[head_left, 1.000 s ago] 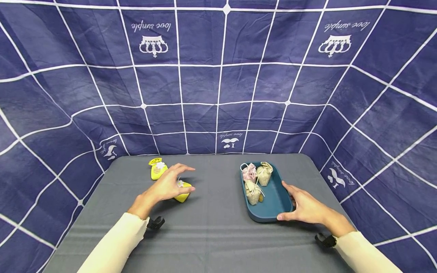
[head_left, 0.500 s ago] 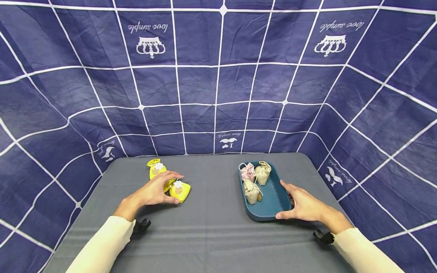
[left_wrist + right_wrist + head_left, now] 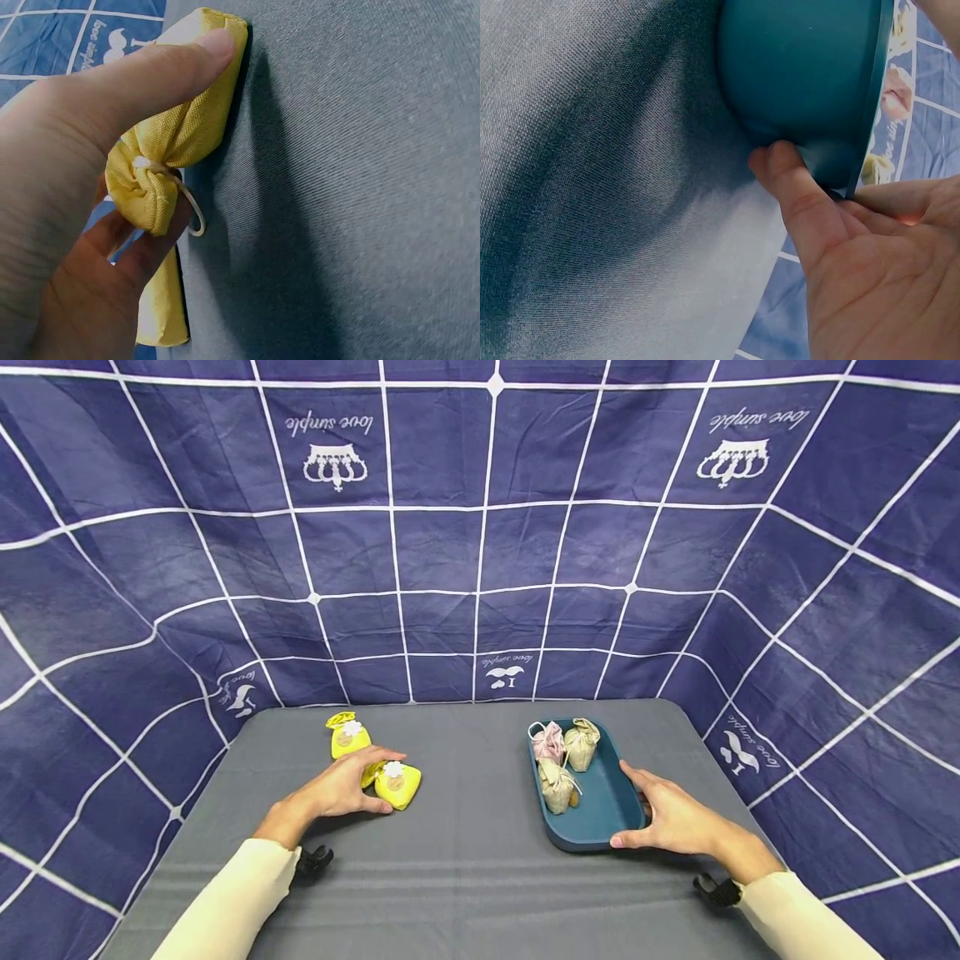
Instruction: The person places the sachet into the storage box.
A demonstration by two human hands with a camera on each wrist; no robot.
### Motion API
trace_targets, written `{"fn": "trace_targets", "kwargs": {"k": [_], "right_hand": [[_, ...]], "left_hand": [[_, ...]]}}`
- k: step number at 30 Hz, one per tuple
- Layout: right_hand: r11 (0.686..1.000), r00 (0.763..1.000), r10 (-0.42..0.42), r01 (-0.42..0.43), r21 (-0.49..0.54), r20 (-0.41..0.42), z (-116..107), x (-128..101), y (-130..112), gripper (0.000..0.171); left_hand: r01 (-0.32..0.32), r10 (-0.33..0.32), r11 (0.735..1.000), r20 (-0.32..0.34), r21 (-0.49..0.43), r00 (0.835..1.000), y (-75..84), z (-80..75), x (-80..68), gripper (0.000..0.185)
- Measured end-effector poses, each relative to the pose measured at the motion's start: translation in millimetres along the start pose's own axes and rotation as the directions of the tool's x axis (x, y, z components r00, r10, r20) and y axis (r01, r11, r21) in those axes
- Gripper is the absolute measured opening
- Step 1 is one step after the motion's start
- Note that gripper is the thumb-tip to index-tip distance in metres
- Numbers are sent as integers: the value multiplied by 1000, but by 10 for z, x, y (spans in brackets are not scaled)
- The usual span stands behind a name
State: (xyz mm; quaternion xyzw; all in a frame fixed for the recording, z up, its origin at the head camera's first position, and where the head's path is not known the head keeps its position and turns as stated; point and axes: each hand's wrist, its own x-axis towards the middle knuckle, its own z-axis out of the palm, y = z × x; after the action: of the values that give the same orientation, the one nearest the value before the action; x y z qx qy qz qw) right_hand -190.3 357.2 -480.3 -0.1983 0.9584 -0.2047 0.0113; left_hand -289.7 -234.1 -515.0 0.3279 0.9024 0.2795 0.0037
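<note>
Left hand: lies on the grey cloth-covered table, thumb and fingers closed round a small yellow fabric drawstring pouch. The left wrist view confirms the grip: the thumb presses along the pouch body, and the tied neck with its pale cord sits between thumb and curled fingers. The pouch rests on the table surface, left of centre, with a white flower ornament showing on its upper face.

A second yellow fabric pouch lies just behind the hand, nearer the backdrop. Whether it touches the held pouch cannot be determined.

Right hand: placed against the near right corner of a dark teal oblong plastic tray. Fingers run along the right rim; the thumb lies at the near end. In the right wrist view the thumb tip presses on the tray's outer wall, the fingers curled over the rim beyond. The tray stands flat on the table, right of centre.

Tray contents: one pink fabric pouch and two beige fabric pouches, one at the far end and one nearer the middle, grouped together in the far half.

Surroundings: a navy cloth backdrop with a white grid pattern encloses the table on three sides. Both forearms wear cream sleeves.
</note>
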Motion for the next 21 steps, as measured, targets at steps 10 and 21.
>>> {"fn": "trace_targets", "kwargs": {"k": [10, 21], "right_hand": [[1000, 1000, -6, 6, 10, -8, 3, -11, 34, 136], [999, 1000, 11, -11, 41, -6, 48, -18, 61, 136]], "left_hand": [[44, -42, 999, -68, 27, 997, 13, 81, -5, 71], [61, -60, 998, -101, 6, 993, 1, 96, -10, 62]]}}
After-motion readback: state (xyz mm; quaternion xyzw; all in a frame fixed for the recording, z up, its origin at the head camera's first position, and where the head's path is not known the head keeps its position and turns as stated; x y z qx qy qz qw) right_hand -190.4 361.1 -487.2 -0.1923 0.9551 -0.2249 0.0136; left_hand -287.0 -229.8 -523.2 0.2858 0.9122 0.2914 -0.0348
